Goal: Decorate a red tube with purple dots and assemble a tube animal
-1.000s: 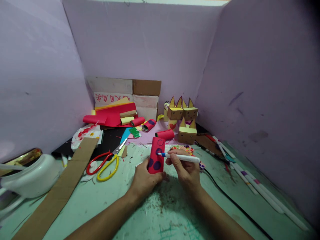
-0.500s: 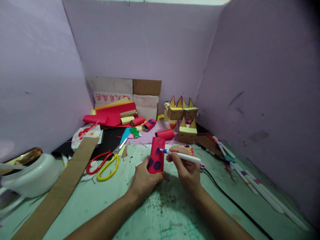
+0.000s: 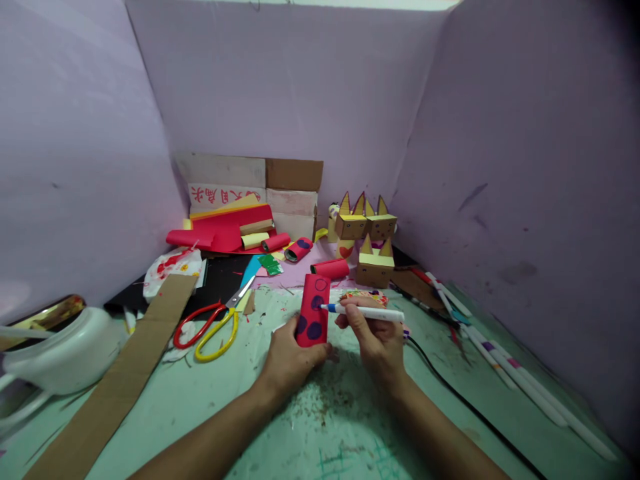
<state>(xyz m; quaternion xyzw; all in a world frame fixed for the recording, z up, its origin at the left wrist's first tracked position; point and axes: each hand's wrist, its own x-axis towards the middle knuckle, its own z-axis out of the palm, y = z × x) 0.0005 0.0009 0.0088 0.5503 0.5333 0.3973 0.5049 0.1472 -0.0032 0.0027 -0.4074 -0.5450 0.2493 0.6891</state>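
Note:
A red paper tube (image 3: 311, 319) stands nearly upright in my left hand (image 3: 291, 360), whose fingers and thumb close round its lower end. Several dark purple spots cover its face, and near the top is a circle drawn only in outline. My right hand (image 3: 376, 340) grips a white marker (image 3: 373, 312) with a blue collar, held almost level. The marker's tip meets the tube at the middle spot's right edge. Just behind lies another red tube (image 3: 330, 269), plain, and further back a spotted red tube (image 3: 299, 249).
Scissors (image 3: 220, 320) with red and yellow handles lie left of my left hand, beside a long cardboard strip (image 3: 120, 373). Cardboard cat-eared boxes (image 3: 375, 267) stand behind. A black cable (image 3: 465, 400) and several white markers (image 3: 540, 393) lie at right. A white pot (image 3: 75, 353) is far left.
The marker has tilted closer to level and moved slightly right and down with my right hand. The middle spot looks more filled in. My left hand and the tube stay put.

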